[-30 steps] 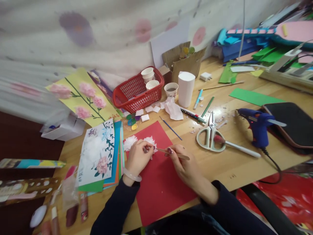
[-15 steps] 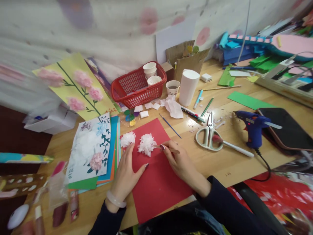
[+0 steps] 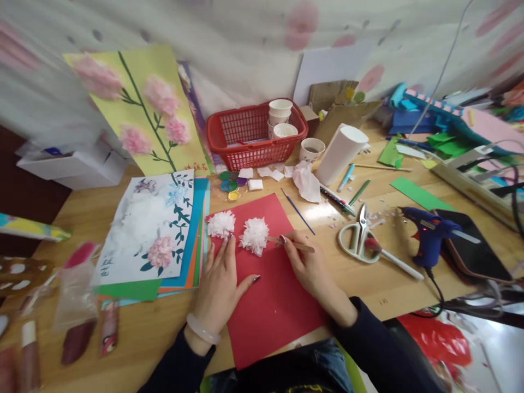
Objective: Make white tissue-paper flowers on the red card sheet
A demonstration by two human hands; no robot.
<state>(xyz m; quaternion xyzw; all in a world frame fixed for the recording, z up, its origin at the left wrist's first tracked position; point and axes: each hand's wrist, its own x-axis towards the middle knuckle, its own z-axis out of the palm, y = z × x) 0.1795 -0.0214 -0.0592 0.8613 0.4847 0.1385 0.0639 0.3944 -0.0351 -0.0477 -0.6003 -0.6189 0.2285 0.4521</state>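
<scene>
A red paper sheet (image 3: 278, 305) lies flat on the wooden table. Two fluffy white flowers sit near its upper end, a left flower (image 3: 221, 224) and a right flower (image 3: 254, 236). My left hand (image 3: 223, 286) rests palm down at the sheet's left edge, fingertips at the left flower's lower side, thumb spread away from the fingers. Between the fingers of my right hand (image 3: 308, 267) is a thin wooden stick (image 3: 305, 248), its tip touching or very near the right flower's right side.
Scissors (image 3: 359, 237) and a blue glue gun (image 3: 428, 234) lie to the right. Behind are a red basket (image 3: 257, 158) with cups, a cup of dark liquid (image 3: 311, 150) and a white roll (image 3: 341, 155). Stacked papers (image 3: 196, 234) lie left.
The camera view has shifted, moving the surroundings in the frame. Both hands keep nearly the same pose over the red sheet, and the stick stays beside the right flower.
</scene>
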